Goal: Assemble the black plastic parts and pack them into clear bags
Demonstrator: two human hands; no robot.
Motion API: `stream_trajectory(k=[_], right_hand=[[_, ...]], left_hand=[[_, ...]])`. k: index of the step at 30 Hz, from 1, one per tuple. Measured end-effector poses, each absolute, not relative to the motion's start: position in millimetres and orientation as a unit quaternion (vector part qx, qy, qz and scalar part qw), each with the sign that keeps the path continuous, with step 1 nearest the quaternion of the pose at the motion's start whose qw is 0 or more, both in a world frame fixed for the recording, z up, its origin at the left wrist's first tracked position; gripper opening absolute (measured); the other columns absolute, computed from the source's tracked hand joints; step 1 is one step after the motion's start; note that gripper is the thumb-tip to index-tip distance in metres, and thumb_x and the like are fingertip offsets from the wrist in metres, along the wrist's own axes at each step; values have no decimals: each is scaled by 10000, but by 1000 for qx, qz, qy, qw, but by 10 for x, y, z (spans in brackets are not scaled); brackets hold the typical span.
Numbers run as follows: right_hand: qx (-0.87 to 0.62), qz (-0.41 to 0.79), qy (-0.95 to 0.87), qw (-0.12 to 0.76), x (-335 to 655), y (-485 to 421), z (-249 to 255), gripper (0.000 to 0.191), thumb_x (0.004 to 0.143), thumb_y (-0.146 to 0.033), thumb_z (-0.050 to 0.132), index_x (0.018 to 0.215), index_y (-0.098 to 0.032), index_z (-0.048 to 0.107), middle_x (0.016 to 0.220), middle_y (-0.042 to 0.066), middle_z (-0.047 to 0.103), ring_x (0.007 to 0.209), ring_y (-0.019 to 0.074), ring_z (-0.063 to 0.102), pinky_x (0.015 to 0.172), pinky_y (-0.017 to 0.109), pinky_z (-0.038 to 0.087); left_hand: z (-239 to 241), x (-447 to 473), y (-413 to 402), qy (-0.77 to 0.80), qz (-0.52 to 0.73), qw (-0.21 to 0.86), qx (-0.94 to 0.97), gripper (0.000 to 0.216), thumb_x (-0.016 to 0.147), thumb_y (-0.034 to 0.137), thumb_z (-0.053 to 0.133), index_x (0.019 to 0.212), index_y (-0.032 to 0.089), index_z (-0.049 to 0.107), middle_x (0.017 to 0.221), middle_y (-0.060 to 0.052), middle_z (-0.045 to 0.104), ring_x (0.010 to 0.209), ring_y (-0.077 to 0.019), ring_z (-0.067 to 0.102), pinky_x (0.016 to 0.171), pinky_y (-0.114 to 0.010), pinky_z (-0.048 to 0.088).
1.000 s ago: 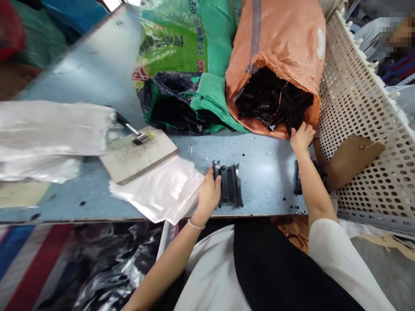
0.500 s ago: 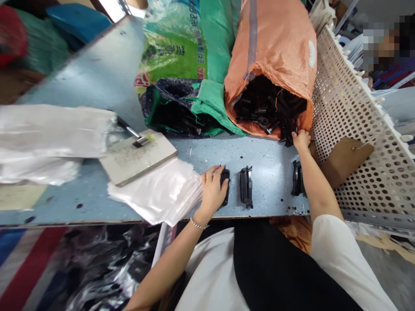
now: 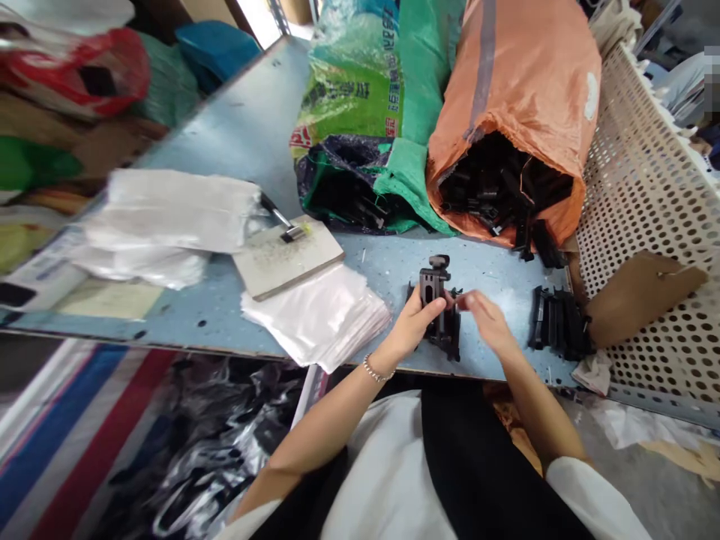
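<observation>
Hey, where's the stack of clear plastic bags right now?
The stack of clear plastic bags lies at the table's near edge, just left of the left hand, partly under the grey board.

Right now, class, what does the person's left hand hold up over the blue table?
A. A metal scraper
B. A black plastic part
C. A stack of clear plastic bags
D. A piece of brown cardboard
B: the left hand grips a black plastic part upright above the table, with the right hand beside it.
</observation>
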State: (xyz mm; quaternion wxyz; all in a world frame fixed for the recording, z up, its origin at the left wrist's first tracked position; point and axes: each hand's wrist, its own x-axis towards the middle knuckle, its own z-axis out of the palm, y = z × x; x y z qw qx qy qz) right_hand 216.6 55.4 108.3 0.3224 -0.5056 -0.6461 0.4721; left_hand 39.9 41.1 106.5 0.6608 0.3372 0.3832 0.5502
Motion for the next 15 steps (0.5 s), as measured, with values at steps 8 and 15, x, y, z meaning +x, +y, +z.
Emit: stream_trajectory(k=[8, 15], right_hand=[[-434, 235, -821, 287, 1911, 991, 1432, 497, 1008, -673, 379, 866, -245, 586, 858, 85, 601, 870, 271, 536, 867, 456, 453], [-367, 304, -859, 186, 1654, 572, 1362, 540, 1040, -651, 306, 855, -224, 580, 880, 80, 611, 864, 245, 548, 826, 407, 444]], left_hand=[[1202, 329, 251, 409, 505, 697, 303, 576, 758, 525, 827, 1135, 208, 531, 689, 58, 565, 530, -102, 530, 498, -233, 453], [1261, 58, 379, 452, 569, 642, 246, 426, 822, 486, 772, 984, 225, 476, 751, 52, 583, 543, -79, 539, 498, -214, 454]])
